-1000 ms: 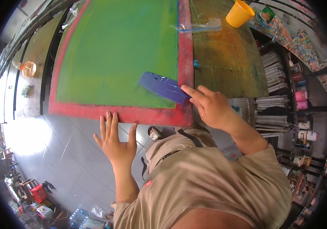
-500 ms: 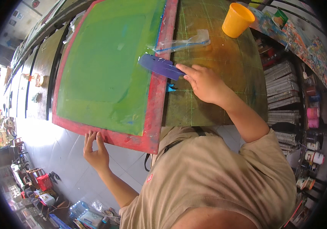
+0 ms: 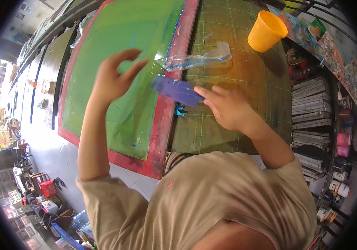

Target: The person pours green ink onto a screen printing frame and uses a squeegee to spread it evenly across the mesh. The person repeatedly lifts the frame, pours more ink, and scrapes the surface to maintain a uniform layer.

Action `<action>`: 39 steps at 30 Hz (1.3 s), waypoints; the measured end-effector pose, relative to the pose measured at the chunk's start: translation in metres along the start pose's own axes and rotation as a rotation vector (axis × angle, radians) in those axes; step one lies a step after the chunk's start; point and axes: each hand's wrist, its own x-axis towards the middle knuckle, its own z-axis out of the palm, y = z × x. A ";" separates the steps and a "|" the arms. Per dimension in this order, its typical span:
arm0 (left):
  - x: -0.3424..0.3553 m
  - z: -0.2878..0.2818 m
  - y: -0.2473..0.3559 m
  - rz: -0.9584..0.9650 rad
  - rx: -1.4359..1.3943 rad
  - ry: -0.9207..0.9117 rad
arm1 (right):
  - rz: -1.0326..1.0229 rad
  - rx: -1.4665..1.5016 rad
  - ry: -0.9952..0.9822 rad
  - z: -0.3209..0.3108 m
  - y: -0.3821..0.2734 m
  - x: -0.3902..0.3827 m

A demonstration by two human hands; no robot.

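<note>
Grid-lined, stained tabletop [image 3: 211,133] spans the head view beneath 1 red frame [image 3: 156,156]; its green mesh [image 3: 120,118] looks mostly coated — blue smears [image 3: 175,31] remain along the right edge. The right hand [image 3: 230,107] pinches 1 end of a flat purple scraper [image 3: 177,91] across that edge; the left hand [image 3: 111,81], fingers curved apart, holds nothing visible — crinkled clear plastic [image 3: 211,56] lies nearby

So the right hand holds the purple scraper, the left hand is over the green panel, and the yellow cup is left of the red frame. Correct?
No: the head view shows the yellow cup right of the red frame. The right hand does hold the purple scraper, and the left hand is over the green panel.
</note>
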 end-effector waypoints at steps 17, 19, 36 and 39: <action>0.088 0.072 -0.022 -0.098 -0.415 -0.580 | 0.022 0.070 -0.094 0.019 -0.003 -0.005; 0.084 0.070 -0.024 -0.225 -0.493 -0.512 | 0.016 0.084 -0.102 0.015 -0.002 -0.003; 0.066 0.057 -0.024 -0.326 -0.836 -0.058 | 0.088 -0.055 -0.063 -0.011 -0.014 0.007; 0.067 0.047 -0.047 -0.399 -1.086 -0.163 | 0.092 -0.020 -0.043 -0.004 -0.010 0.005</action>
